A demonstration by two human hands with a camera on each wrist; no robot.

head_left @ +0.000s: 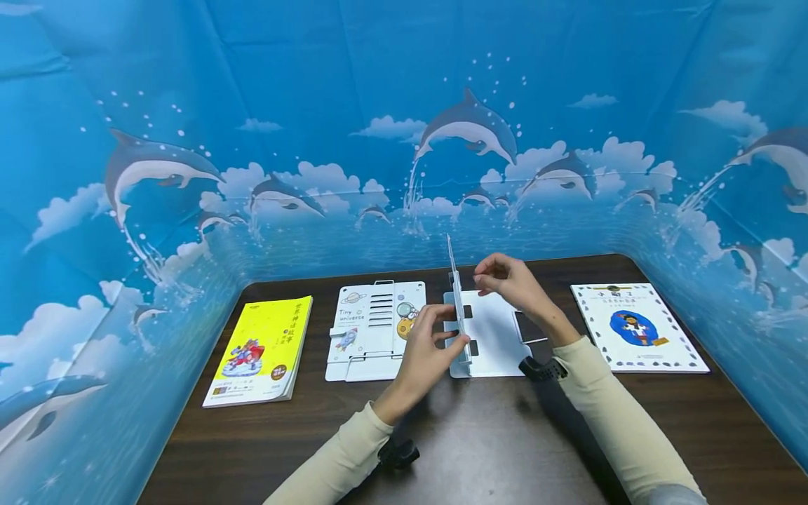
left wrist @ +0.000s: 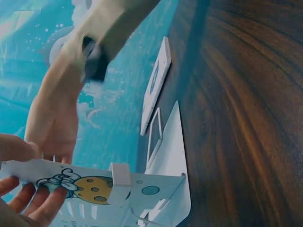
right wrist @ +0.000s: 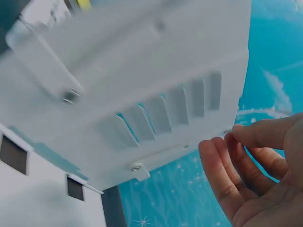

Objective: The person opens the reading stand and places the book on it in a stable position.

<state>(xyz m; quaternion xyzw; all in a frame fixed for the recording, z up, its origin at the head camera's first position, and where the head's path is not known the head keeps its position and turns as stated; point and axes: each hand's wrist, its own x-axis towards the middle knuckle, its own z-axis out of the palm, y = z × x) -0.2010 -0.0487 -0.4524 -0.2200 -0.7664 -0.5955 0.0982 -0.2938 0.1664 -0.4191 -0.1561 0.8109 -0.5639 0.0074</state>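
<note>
A white metal book stand (head_left: 499, 344) has its base flat on the table and its printed panel (head_left: 457, 301) raised upright, seen edge-on. My left hand (head_left: 426, 347) grips the panel's near side; in the left wrist view its fingers (left wrist: 49, 205) lie over the printed face beside a yellow moon picture. Behind the panel, my right hand (head_left: 510, 284) hovers with fingers loosely bent and nothing visible between them. The right wrist view shows the panel's plain back (right wrist: 189, 42) with slots, and the right hand (right wrist: 258, 175) close to its edge.
Left of the upright panel lies a second, flat book stand (head_left: 369, 344) with planet pictures. A yellow book (head_left: 261, 351) is at the far left of the dark wooden table (head_left: 480, 442), a white book (head_left: 637, 330) at the right. A blue dolphin-print curtain (head_left: 353, 91) surrounds the table.
</note>
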